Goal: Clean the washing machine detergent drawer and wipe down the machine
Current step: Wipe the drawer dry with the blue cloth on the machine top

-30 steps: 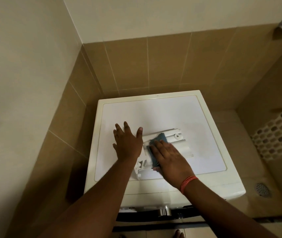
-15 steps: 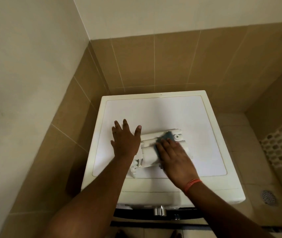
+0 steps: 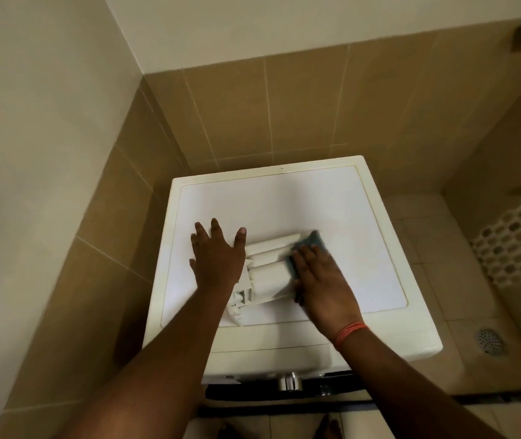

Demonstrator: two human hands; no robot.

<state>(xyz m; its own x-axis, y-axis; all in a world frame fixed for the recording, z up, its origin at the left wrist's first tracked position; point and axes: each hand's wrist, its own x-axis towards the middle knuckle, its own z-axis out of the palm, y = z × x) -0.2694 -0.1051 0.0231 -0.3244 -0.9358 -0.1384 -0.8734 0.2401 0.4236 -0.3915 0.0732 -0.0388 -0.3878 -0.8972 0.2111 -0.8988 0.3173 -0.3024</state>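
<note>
White plastic detergent drawer [image 3: 270, 274], removed and laid on the flat top of the washing machine [image 3: 284, 198], towards the front of the top panel and slightly left of its centre. The drawer is flanked by both hands. The left hand [image 3: 216, 259] is laid flat with fingers straight and spread, its palm on the machine top and its thumb side against the drawer's left end; nothing is gripped. The right hand [image 3: 322, 280] is pressed, fingers extended, onto a blue cloth [image 3: 314, 240] over the drawer's right end; the cloth is seen protruding beyond the fingertips. An orange band [image 3: 349, 334] is worn at the right wrist. Tan wall tiles [image 3: 284, 106] are seen behind the machine, and a round floor drain [image 3: 489, 341] to its right.
</note>
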